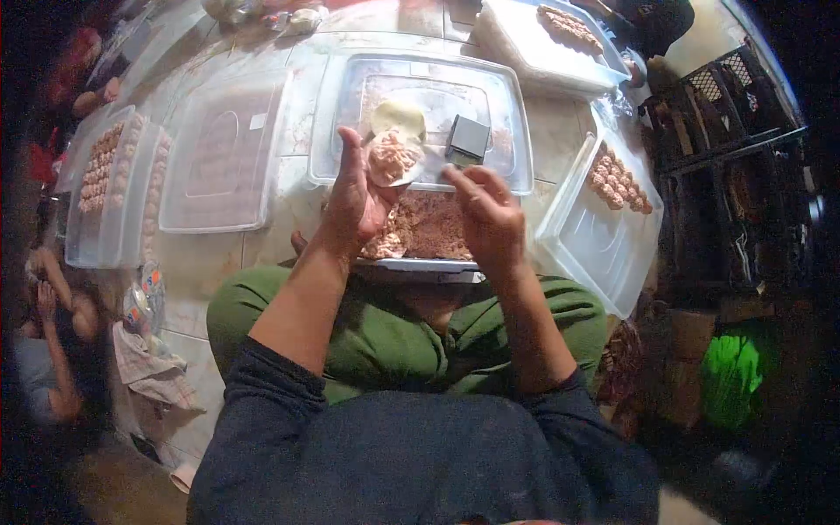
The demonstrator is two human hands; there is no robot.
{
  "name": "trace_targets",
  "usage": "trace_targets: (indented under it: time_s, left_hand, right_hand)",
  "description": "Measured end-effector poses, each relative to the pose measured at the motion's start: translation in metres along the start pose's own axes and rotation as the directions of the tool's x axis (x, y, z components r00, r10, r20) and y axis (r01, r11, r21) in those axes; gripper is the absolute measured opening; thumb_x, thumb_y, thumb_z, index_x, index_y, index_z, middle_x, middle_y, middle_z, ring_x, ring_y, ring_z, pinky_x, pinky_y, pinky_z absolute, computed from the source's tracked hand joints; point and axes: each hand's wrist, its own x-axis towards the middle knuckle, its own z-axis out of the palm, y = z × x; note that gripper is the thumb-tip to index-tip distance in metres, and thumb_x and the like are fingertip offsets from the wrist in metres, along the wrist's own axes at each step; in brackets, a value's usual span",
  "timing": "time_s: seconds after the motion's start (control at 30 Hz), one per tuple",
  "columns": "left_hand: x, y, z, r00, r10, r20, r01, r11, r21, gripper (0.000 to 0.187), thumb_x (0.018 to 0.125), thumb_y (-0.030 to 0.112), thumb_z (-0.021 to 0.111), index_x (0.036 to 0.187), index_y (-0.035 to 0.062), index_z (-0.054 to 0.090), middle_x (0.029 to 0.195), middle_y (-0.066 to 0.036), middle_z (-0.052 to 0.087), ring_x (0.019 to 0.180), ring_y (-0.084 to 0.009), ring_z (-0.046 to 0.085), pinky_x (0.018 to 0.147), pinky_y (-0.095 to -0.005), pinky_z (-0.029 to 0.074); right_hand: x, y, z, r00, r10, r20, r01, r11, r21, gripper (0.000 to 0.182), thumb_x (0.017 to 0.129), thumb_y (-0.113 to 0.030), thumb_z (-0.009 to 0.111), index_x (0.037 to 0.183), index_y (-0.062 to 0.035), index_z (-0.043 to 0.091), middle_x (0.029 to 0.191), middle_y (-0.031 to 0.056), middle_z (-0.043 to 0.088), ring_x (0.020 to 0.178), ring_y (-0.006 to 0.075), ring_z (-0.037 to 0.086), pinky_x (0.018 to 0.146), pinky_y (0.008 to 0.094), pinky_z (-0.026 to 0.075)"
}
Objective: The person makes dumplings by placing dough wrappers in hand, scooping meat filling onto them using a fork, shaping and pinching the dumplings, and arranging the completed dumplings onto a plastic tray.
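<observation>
On the palm and fingers of my left hand rests a round dumpling wrapper topped with pinkish meat filling; the thumb stands up beside it. Just past it, a stack of pale round wrappers lies on a clear plastic lid. My right hand is closed to the right of the filled wrapper, fingers bent toward it. Whatever it pinches, if anything, is too small to make out. Below both hands, close to my lap, sits a tray of minced filling. A dark square block stands on the lid.
Clear bins with rows of shaped dumplings stand at left, right and back right. Another plastic lid lies on the tiles. Dark crates line the right side. Another person's hands show at far left, near a cloth.
</observation>
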Motion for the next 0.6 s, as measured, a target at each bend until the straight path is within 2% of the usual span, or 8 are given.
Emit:
trace_targets:
  time_s: [0.07, 0.1, 0.2, 0.23, 0.37, 0.47, 0.5, 0.6]
  left_hand:
    - [-0.009, 0.0, 0.009, 0.992, -0.018, 0.127, 0.029, 0.996, -0.09, 0.077, 0.086, 0.062, 0.034, 0.127, -0.0032, 0.035, 0.12, -0.017, 0.05, 0.112, -0.0264, 0.051, 0.092, -0.0388, 0.046]
    - [-0.007, -0.002, 0.006, 0.997, 0.003, 0.077, 0.0, 0.999, -0.048, 0.081, 0.086, 0.065, 0.03, 0.129, -0.003, 0.035, 0.121, -0.017, 0.049, 0.111, -0.0267, 0.051, 0.093, -0.0398, 0.045]
    - [-0.009, 0.007, 0.001, 0.996, -0.038, 0.079, 0.052, 0.981, -0.184, 0.078, 0.087, 0.063, 0.033, 0.129, -0.0022, 0.035, 0.12, -0.017, 0.051, 0.11, -0.0265, 0.052, 0.094, -0.0398, 0.044]
    - [-0.008, 0.009, 0.003, 0.995, -0.033, 0.098, 0.044, 0.993, -0.114, 0.078, 0.086, 0.063, 0.036, 0.127, -0.0027, 0.037, 0.117, -0.017, 0.052, 0.108, -0.0259, 0.053, 0.094, -0.0391, 0.043]
    - [-0.008, -0.002, 0.011, 0.999, 0.03, 0.009, -0.031, 0.995, 0.091, 0.083, 0.082, 0.066, 0.04, 0.128, -0.0037, 0.037, 0.119, -0.022, 0.051, 0.11, -0.0306, 0.051, 0.097, -0.0428, 0.04]
    - [-0.01, -0.005, 0.012, 0.995, -0.032, 0.095, 0.026, 0.998, 0.063, 0.082, 0.083, 0.065, 0.039, 0.129, -0.0038, 0.036, 0.12, -0.023, 0.05, 0.111, -0.0295, 0.051, 0.097, -0.0412, 0.039]
    - [-0.012, -0.002, 0.014, 0.997, -0.026, 0.077, 0.027, 1.0, -0.01, 0.083, 0.084, 0.064, 0.04, 0.127, -0.0069, 0.036, 0.122, -0.024, 0.048, 0.112, -0.0303, 0.05, 0.097, -0.0406, 0.039]
    - [-0.005, 0.009, -0.001, 0.998, -0.044, 0.037, 0.048, 0.991, -0.122, 0.085, 0.084, 0.065, 0.038, 0.128, -0.0081, 0.033, 0.118, -0.022, 0.05, 0.111, -0.0299, 0.051, 0.096, -0.0418, 0.042]
  right_hand:
    - [-0.005, -0.006, 0.006, 0.987, 0.037, 0.155, -0.034, 0.999, -0.022, 0.043, 0.073, 0.001, 0.055, 0.111, -0.019, 0.06, 0.101, 0.0084, 0.06, 0.085, 0.0248, 0.063, 0.07, 0.0341, 0.053]
    - [-0.006, -0.008, 0.007, 0.987, 0.026, 0.156, -0.025, 1.0, -0.003, 0.043, 0.073, 0.0, 0.055, 0.111, -0.0202, 0.06, 0.103, 0.0067, 0.059, 0.086, 0.0246, 0.063, 0.07, 0.0337, 0.053]
    - [-0.008, -0.009, -0.002, 0.97, 0.065, 0.233, -0.052, 0.997, -0.063, 0.043, 0.073, 0.0, 0.054, 0.111, -0.0199, 0.06, 0.102, 0.0066, 0.06, 0.086, 0.0255, 0.063, 0.07, 0.0335, 0.053]
    - [-0.008, 0.0, -0.003, 0.976, 0.042, 0.214, -0.025, 0.997, -0.079, 0.044, 0.073, 0.002, 0.055, 0.111, -0.0198, 0.06, 0.099, 0.0078, 0.06, 0.084, 0.0255, 0.063, 0.068, 0.0324, 0.052]
    - [0.006, 0.0, -0.008, 1.0, 0.003, -0.015, -0.003, 1.0, 0.026, 0.045, 0.074, 0.004, 0.058, 0.111, -0.0207, 0.061, 0.097, 0.0101, 0.061, 0.08, 0.0254, 0.063, 0.066, 0.0318, 0.051]
    - [-0.001, 0.007, -0.001, 0.996, -0.019, 0.091, 0.015, 0.999, 0.042, 0.043, 0.074, 0.003, 0.058, 0.112, -0.0185, 0.061, 0.097, 0.0109, 0.061, 0.077, 0.0257, 0.063, 0.065, 0.0319, 0.051]
    - [-0.003, 0.012, -0.002, 0.993, -0.039, 0.108, 0.039, 0.999, 0.002, 0.039, 0.075, 0.004, 0.058, 0.11, -0.0144, 0.062, 0.095, 0.0119, 0.061, 0.076, 0.0245, 0.063, 0.065, 0.031, 0.051]
    - [-0.001, 0.02, -0.023, 0.976, 0.08, 0.201, -0.099, 0.991, 0.087, 0.035, 0.076, 0.004, 0.058, 0.107, -0.0117, 0.063, 0.094, 0.0126, 0.062, 0.079, 0.0236, 0.064, 0.065, 0.0305, 0.051]
